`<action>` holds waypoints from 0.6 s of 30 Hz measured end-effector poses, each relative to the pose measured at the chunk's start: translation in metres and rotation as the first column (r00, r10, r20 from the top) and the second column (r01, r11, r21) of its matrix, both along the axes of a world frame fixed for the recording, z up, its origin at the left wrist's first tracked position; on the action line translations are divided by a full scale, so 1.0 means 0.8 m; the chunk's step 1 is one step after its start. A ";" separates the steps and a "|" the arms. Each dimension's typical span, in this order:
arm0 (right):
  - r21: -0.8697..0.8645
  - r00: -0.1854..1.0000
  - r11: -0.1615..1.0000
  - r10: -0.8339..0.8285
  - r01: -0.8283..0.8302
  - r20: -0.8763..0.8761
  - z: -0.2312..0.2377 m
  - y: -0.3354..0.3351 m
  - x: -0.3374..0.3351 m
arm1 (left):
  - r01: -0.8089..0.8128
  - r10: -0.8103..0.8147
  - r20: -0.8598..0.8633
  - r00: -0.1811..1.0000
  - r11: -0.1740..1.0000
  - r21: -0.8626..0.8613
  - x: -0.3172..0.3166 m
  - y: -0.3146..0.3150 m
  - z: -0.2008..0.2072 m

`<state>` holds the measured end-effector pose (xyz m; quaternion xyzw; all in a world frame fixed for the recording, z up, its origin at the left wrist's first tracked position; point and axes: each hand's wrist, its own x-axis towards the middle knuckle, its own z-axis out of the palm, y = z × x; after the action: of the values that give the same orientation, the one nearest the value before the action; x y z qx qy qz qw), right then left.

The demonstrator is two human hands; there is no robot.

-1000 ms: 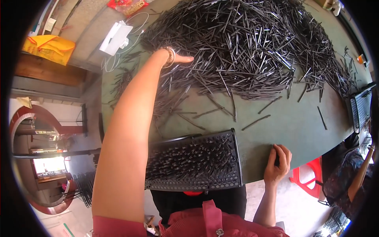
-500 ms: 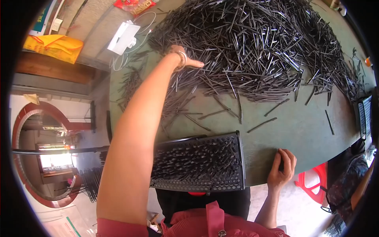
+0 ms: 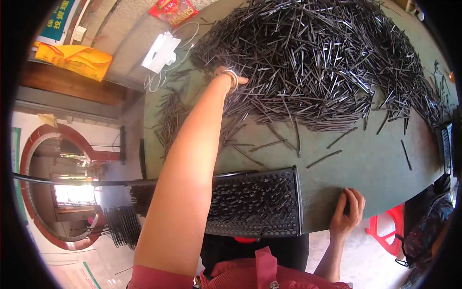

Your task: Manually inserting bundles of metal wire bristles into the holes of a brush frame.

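Note:
My left arm stretches across the table to the near left part of a big heap of thin dark sticks [image 3: 308,58]. There my left hand [image 3: 233,78], with a bracelet at its wrist, touches the sticks. Its thumb points out to the right, apart from the other fingers, which are mostly hidden. Below my left forearm lies a black perforated tray [image 3: 294,200] filled with short dark pieces, partly covered by the arm. My right hand [image 3: 347,212] rests at the table's near edge, right of the tray. Its fingers curl toward the thumb, and what they hold, if anything, cannot be made out.
Loose sticks [image 3: 324,159] lie on the green table [image 3: 365,159] between heap and tray. A white box with a cable [image 3: 162,52] and a red food packet [image 3: 172,10] are at the far left. A red stool [image 3: 389,229] and another person [image 3: 428,216] are at the right.
The whole scene has shifted slightly right and down in the picture. My left hand has turned a little at the heap and shows less of its thumb. My right hand stays in place.

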<state>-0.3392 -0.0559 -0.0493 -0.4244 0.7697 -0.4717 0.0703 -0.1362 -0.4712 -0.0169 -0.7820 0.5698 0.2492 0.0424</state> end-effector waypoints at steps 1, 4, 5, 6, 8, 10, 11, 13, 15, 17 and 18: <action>0.006 1.000 1.000 -0.005 0.005 0.002 0.000 0.000 0.000 | -0.023 0.023 -0.006 1.000 0.999 -0.031 0.001 0.001 -0.001; -0.014 1.000 1.000 -0.007 0.007 0.015 0.000 0.000 -0.002 | -0.063 0.063 -0.023 0.998 0.998 -0.020 0.003 0.004 0.004; -0.019 1.000 1.000 -0.011 0.011 0.018 0.000 0.000 -0.002 | -0.100 0.093 -0.076 0.993 0.991 -0.091 0.007 0.010 -0.003; -0.023 1.000 1.000 -0.008 0.009 0.028 0.000 0.000 -0.002 | -0.099 0.091 -0.100 0.991 0.992 -0.075 0.007 0.011 -0.003; -0.026 0.999 1.000 -0.003 0.004 0.042 0.000 0.002 -0.004 | -0.086 0.080 -0.085 0.993 0.994 -0.064 0.010 0.013 0.001; -0.030 0.999 1.000 0.002 -0.001 0.037 0.000 0.002 -0.004 | -0.102 0.106 0.037 0.994 0.991 -0.091 0.009 0.020 0.008; -0.034 0.999 0.999 0.005 -0.003 0.041 -0.001 0.002 -0.004 | -0.082 0.087 0.096 0.992 0.995 -0.054 0.015 0.016 0.005; -0.040 0.999 0.999 0.007 -0.005 0.039 -0.002 0.003 -0.004 | -0.083 0.077 0.169 0.983 0.996 0.026 0.012 0.025 0.018; -0.042 0.999 0.999 0.008 -0.006 0.046 -0.002 0.004 -0.005 | 0.017 -0.034 0.172 0.984 0.995 0.100 0.023 0.024 0.025; -0.058 0.998 0.998 0.015 -0.012 0.057 0.000 0.003 -0.004 | 0.097 -0.094 0.147 0.985 0.995 -0.008 0.050 0.020 0.027; -0.063 0.998 0.998 0.008 -0.005 0.056 -0.001 0.004 -0.006 | 0.120 -0.119 0.054 0.991 0.993 -0.007 0.052 0.021 0.030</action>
<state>-0.3441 -0.0526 -0.0498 -0.4154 0.7509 -0.5071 0.0802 -0.0945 -0.4544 0.0068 -0.7530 0.6155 0.2224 0.0683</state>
